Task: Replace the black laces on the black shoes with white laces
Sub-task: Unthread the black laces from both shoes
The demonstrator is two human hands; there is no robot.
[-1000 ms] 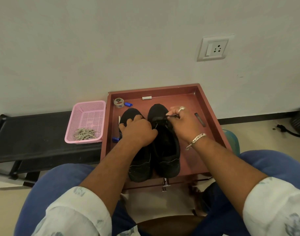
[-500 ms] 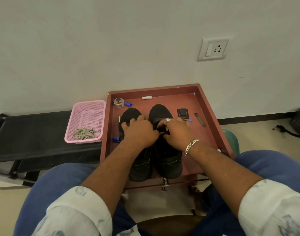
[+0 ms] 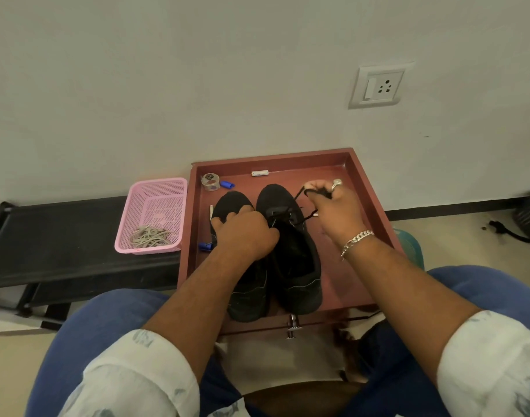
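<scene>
You're unlacing: right hand [image 3: 336, 206] pinches black lace [image 3: 299, 194], left hand [image 3: 245, 233] grips shoe [image 3: 290, 251]. Next, pull it clear.

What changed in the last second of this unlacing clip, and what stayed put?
The right hand dipped to the right shoe beside the left hand, then rose up and right again, drawing the black lace out with it. The left hand stayed on the left shoe. Tray, pink basket and white laces unchanged.
</scene>
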